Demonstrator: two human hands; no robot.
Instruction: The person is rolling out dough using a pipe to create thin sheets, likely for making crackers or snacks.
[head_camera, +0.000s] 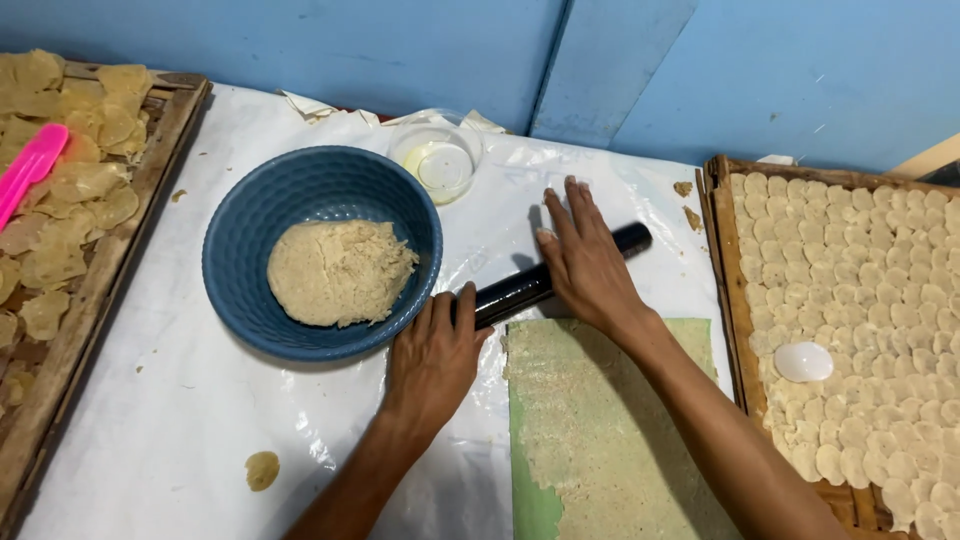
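Both palms lie flat, fingers spread: left hand (432, 362) and right hand (585, 262) press the black rolling pin (556, 276), probably best pushed evenly over the thin dough sheet (600, 420).

The bowl (322, 250) sits left of the rolling pin (560, 270), trays (735, 290) flanking both sides.

blue bowl (250, 250) crowds roller's (560, 272) left.

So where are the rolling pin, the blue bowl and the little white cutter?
rolling pin (520, 288): head view, bare middle between the hands.
blue bowl (240, 235): head view, left inner wall.
white cutter (803, 362): head view, its top, on the right tray.
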